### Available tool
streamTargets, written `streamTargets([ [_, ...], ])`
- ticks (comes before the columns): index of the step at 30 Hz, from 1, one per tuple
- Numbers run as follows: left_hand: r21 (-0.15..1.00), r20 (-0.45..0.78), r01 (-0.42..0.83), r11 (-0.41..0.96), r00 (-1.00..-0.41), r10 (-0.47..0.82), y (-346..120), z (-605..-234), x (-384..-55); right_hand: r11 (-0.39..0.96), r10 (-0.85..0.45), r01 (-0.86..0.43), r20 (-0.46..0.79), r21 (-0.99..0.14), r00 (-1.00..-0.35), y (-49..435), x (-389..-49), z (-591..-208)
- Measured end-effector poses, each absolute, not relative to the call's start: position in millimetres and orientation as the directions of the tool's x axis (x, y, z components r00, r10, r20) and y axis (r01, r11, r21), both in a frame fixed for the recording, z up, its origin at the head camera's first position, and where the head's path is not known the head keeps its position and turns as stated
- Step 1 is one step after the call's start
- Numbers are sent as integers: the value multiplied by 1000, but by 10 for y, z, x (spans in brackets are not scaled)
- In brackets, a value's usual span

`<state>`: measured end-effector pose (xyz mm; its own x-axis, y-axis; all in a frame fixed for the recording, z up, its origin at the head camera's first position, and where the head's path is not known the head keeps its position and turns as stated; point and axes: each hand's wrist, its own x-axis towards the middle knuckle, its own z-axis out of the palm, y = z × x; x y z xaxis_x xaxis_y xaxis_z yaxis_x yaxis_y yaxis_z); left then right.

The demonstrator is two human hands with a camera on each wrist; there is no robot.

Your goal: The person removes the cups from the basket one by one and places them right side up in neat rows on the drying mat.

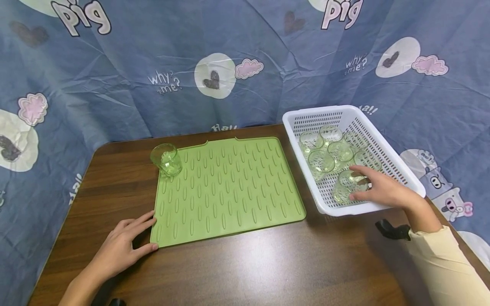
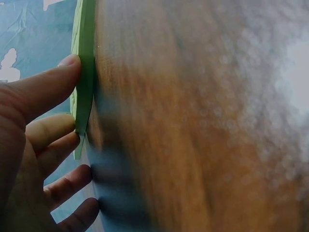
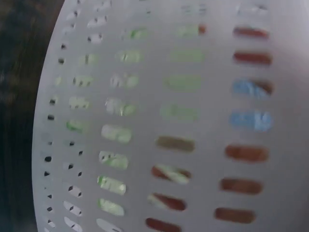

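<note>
In the head view, my right hand [image 1: 380, 189] reaches over the near right part of a white basket [image 1: 329, 208]. Its thumb and fingers are around the rim of a clear glass cup [image 1: 342, 196]. Several other glass cups [image 1: 321, 161] stand close together behind it. My left hand [image 1: 124, 242] rests at the left edge of a green ridged mat [image 1: 229, 187], fingers spread. In the left wrist view the thumb [image 2: 67, 72] touches the mat's edge. One more glass cup [image 1: 168, 160] stands on the mat's far left corner. Only the slotted basket wall [image 3: 145, 121] shows in the right wrist view.
The brown wooden table [image 1: 245, 267] carries the mat and, to its right, the basket. A blue printed cloth [image 1: 237, 34] hangs behind and beside the table. A dark strap end [image 1: 392, 230] sticks out by the right wrist.
</note>
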<state>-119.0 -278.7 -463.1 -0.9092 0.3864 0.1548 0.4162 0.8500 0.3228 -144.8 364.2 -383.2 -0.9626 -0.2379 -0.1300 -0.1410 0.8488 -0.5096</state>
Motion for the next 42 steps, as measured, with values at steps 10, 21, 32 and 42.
streamTargets([
  [10,320,177,430,844,-903,392,-2784,-4647,-1197,778,-357,-218,-128,-590,-925,3711,-1572,-3907],
  [21,330,180,428,841,-903,389,-2791,-4653,-1188,803,-326,-218,-104,-554,-940,3693,-1587,-3922],
  [32,320,169,425,847,-905,390,-2786,-4633,-1185,756,-313,-211,-59,-620,-948,3715,-1572,-3941],
  [42,326,165,422,846,-907,388,-2786,-4626,-1166,673,-245,-163,-9,-722,-969,3713,-1542,-3926],
])
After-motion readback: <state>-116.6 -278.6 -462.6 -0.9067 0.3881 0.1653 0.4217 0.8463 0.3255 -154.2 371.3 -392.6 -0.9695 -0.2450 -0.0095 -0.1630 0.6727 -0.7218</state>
